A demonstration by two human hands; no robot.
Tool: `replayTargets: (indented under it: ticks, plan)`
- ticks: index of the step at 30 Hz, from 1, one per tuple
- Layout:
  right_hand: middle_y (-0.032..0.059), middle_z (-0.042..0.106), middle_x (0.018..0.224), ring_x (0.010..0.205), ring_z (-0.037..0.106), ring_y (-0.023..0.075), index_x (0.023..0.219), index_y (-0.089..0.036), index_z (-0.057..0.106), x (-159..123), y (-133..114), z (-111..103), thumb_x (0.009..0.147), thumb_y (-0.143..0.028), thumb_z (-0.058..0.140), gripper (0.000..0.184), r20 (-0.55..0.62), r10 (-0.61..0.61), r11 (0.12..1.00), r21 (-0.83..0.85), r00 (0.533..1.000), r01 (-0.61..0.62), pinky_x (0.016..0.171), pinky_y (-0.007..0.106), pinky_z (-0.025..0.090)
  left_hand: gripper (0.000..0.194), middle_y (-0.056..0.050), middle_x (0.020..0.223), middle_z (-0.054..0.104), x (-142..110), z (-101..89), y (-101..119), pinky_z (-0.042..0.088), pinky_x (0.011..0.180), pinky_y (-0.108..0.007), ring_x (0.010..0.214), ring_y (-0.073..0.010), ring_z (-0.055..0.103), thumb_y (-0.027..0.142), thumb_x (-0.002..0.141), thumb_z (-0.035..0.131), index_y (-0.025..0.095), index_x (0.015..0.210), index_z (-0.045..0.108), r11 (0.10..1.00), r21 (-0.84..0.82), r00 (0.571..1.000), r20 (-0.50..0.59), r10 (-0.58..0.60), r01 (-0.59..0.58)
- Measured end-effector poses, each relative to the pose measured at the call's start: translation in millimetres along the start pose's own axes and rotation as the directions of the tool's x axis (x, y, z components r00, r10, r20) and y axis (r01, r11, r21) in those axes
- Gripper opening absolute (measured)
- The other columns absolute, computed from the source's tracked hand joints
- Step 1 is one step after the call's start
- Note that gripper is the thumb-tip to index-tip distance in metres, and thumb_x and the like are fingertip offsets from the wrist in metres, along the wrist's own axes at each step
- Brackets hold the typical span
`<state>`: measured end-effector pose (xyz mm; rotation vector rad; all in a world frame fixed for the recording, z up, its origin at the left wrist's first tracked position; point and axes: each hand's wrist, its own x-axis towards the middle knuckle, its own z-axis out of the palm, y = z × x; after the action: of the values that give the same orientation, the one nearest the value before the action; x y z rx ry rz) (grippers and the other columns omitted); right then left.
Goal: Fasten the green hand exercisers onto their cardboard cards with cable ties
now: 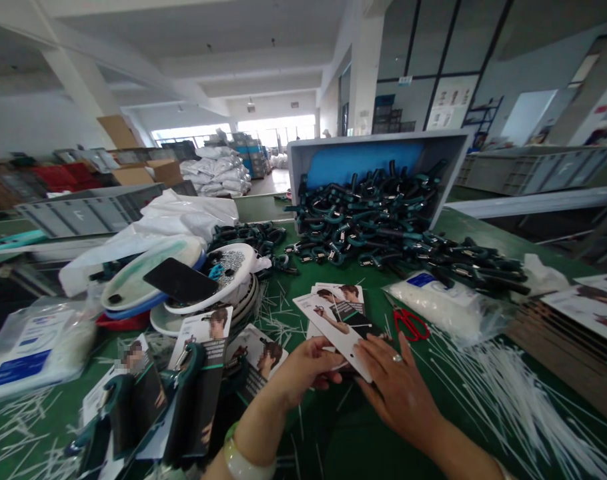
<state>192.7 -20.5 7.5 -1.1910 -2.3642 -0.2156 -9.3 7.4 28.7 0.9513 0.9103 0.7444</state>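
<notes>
My left hand [308, 369] pinches the lower end of a white and dark printed card [335, 328], thumb above and fingers curled below. My right hand [399, 383], with a ring on one finger, grips the same card at its right edge, fingers across its face and thumb low beside it. More printed cards [354, 293] lie just behind the held one. To the right of these sits a pair of red-handled scissors [411, 325]. At the left, dark green and black handled tools [186, 400] are attached to similar cards.
A tipped grey bin [451, 177] spills a pile of the tools [363, 220] across the green table. White cable ties [518, 400] lie at right, beside a plastic bag [433, 297]. Round tubs [238, 267] at left carry a black phone [180, 280]. A card stack [591, 307] stands far right.
</notes>
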Motion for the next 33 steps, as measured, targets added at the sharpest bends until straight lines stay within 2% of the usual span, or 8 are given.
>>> replayTargets:
  ticks: [4, 7, 10, 14, 17, 21, 26, 33]
  plan:
    - [0.0131, 0.063, 0.109, 0.102, 0.058, 0.0234, 0.112, -0.015, 0.057, 14, 4, 7, 0.085, -0.017, 0.042, 0.031, -0.098, 0.035, 0.997, 0.07, 0.995, -0.028, 0.091, 0.045, 0.044, 0.041, -0.009, 0.1, 0.065, -3, 9.1, -4, 0.042, 0.047, -0.013, 0.065, -0.0088, 0.059, 0.023, 0.062, 0.073, 0.017, 0.101, 0.062, 0.987, -0.132, 0.995, 0.013, 0.097, -0.094]
    - [0.0113, 0.065, 0.107, 0.099, 0.06, 0.0226, 0.111, -0.016, 0.059, 22, 7, 4, 0.086, -0.02, 0.042, 0.03, -0.144, 0.065, 0.989, 0.138, 0.987, -0.045, 0.089, 0.043, 0.046, 0.029, -0.005, 0.081, 0.066, 0, 19.7, -8, 0.043, 0.045, -0.015, 0.059, -0.0092, 0.056, 0.029, 0.065, 0.072, 0.016, 0.09, 0.063, 0.968, -0.033, 0.961, -0.14, 0.24, -0.247]
    - [0.0101, 0.067, 0.102, 0.095, 0.061, 0.0218, 0.108, -0.018, 0.06, 28, 6, -4, 0.087, -0.026, 0.044, 0.028, -0.164, 0.134, 0.967, 0.235, 0.977, -0.093, 0.086, 0.039, 0.049, 0.023, -0.001, 0.062, 0.061, 7, 29.9, -8, 0.042, 0.043, -0.017, 0.055, -0.0105, 0.055, 0.036, 0.067, 0.068, 0.015, 0.077, 0.064, 0.939, 0.111, 0.886, -0.309, 0.345, -0.326]
    - [0.0094, 0.068, 0.096, 0.088, 0.064, 0.0211, 0.104, -0.018, 0.063, 33, 9, -12, 0.087, -0.038, 0.045, 0.032, -0.129, 0.363, 0.879, 0.376, 0.923, -0.293, 0.078, 0.033, 0.052, 0.03, -0.003, 0.08, 0.065, 18, 37.7, -1, 0.039, 0.043, -0.016, 0.052, -0.0071, 0.054, 0.045, 0.07, 0.064, 0.016, 0.074, 0.057, 0.906, 0.017, 0.848, -0.346, 0.403, -0.424]
    - [0.0074, 0.07, 0.092, 0.08, 0.066, 0.0199, 0.099, -0.019, 0.065, 35, 14, -16, 0.086, -0.042, 0.045, 0.034, -0.074, 0.471, 0.792, 0.473, 0.879, -0.385, 0.073, 0.03, 0.053, 0.033, 0.0, 0.075, 0.065, 24, 40.9, 3, 0.035, 0.041, -0.015, 0.041, -0.0034, 0.047, 0.048, 0.072, 0.06, 0.017, 0.077, 0.051, 0.895, -0.071, 0.865, -0.301, 0.402, -0.44]
    - [0.0062, 0.07, 0.092, 0.075, 0.067, 0.0192, 0.098, -0.02, 0.067, 35, 19, -18, 0.084, -0.045, 0.046, 0.035, -0.03, 0.511, 0.724, 0.554, 0.859, -0.411, 0.067, 0.028, 0.054, 0.037, 0.004, 0.062, 0.06, 27, 45.2, 5, 0.029, 0.037, -0.016, 0.034, -0.0028, 0.042, 0.049, 0.066, 0.064, 0.017, 0.079, 0.051, 0.935, -0.015, 0.924, -0.163, 0.346, -0.353]
    - [0.0066, 0.07, 0.097, 0.08, 0.067, 0.0197, 0.099, -0.021, 0.066, 33, 18, -16, 0.084, -0.043, 0.046, 0.034, -0.03, 0.491, 0.717, 0.581, 0.871, -0.384, 0.072, 0.029, 0.054, 0.037, 0.004, 0.056, 0.057, 24, 47.0, 6, 0.026, 0.035, -0.017, 0.033, -0.0032, 0.04, 0.052, 0.067, 0.06, 0.016, 0.067, 0.053, 0.961, 0.092, 0.96, -0.084, 0.268, -0.26]
    - [0.0065, 0.069, 0.097, 0.082, 0.066, 0.0191, 0.099, -0.021, 0.066, 34, 17, -13, 0.085, -0.041, 0.047, 0.032, -0.052, 0.474, 0.725, 0.59, 0.879, -0.356, 0.073, 0.028, 0.054, 0.039, 0.004, 0.052, 0.054, 22, 45.9, 9, 0.031, 0.036, -0.016, 0.035, -0.0034, 0.042, 0.052, 0.064, 0.063, 0.015, 0.064, 0.051, 0.968, 0.032, 0.962, -0.107, 0.252, -0.25]
